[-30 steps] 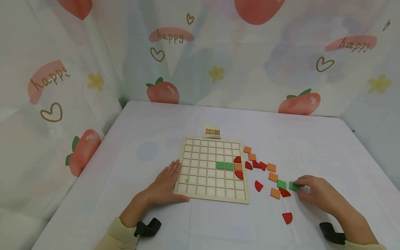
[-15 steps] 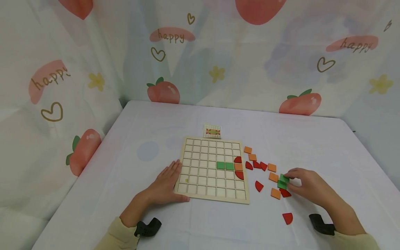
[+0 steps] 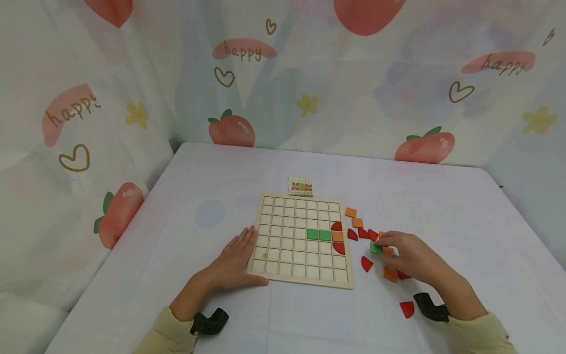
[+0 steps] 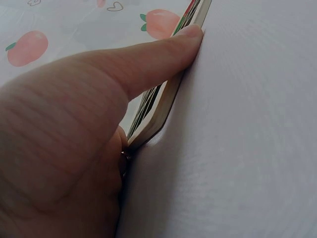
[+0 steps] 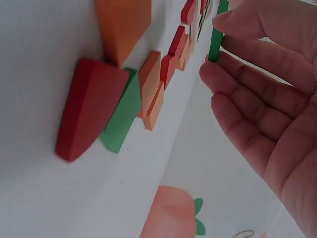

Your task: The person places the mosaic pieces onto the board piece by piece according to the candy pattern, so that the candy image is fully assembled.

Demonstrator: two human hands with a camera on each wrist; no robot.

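The flat green square tile (image 3: 375, 248), pinched by the right hand (image 3: 408, 251), has been carried left, nearer the pale wooden gridded board (image 3: 286, 243), whose near-left corner is touched (fingers straight) by the left hand (image 3: 233, 261).

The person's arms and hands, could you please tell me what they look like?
The left hand and right hand are ungloved. Both sleeves are pale beige-yellow, and a black, smooth-looking bent fitting shows beside each sleeve.
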